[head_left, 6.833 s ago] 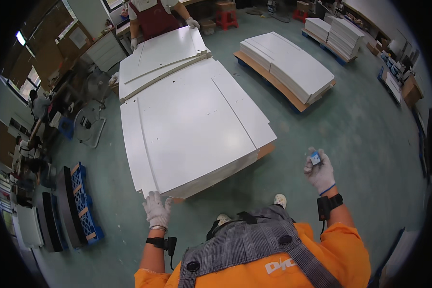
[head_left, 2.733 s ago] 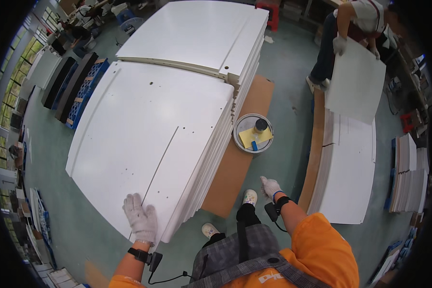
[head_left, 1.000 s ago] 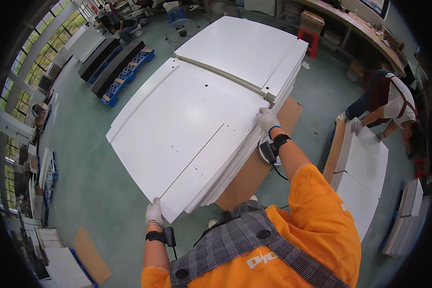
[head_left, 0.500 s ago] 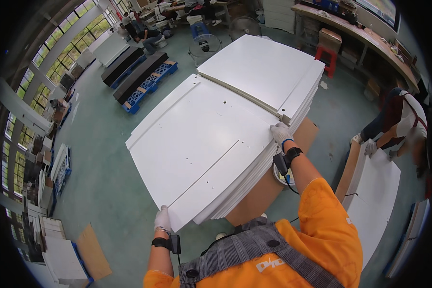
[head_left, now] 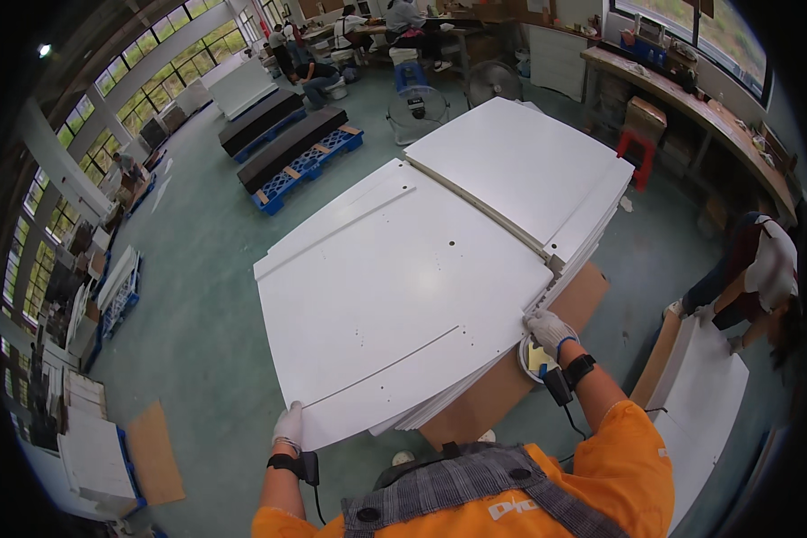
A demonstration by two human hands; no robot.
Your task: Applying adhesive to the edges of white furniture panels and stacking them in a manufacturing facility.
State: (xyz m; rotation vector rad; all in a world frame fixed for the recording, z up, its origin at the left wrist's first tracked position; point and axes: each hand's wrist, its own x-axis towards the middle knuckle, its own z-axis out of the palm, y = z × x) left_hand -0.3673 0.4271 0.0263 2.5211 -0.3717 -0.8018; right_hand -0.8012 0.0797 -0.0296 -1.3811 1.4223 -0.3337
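Note:
A large white panel [head_left: 377,287] with a long groove and several small drilled holes lies on top of a stack of similar panels [head_left: 457,387]. At its near left corner, my left hand [head_left: 289,425] in a pale glove grips the edge. My right hand [head_left: 549,329], also gloved, is closed on the panel's right edge, above a round white bucket [head_left: 531,366]. The undersides where the fingers of both hands wrap round are hidden. Behind and to the right, a second stack of white panels [head_left: 520,161] stands close against this one.
Brown cardboard [head_left: 480,403] sticks out beneath the stack. At right a co-worker [head_left: 762,269] bends over a long white panel [head_left: 704,386]. Two floor fans [head_left: 417,112], a red stool [head_left: 637,157] and a workbench [head_left: 690,112] stand beyond. Blue pallets [head_left: 309,170] bear dark slabs at far left.
The top panel has shifted toward me and turned slightly on the stack, its right side coming nearer along with my right hand. Both hands keep their grip. My view has shifted a little.

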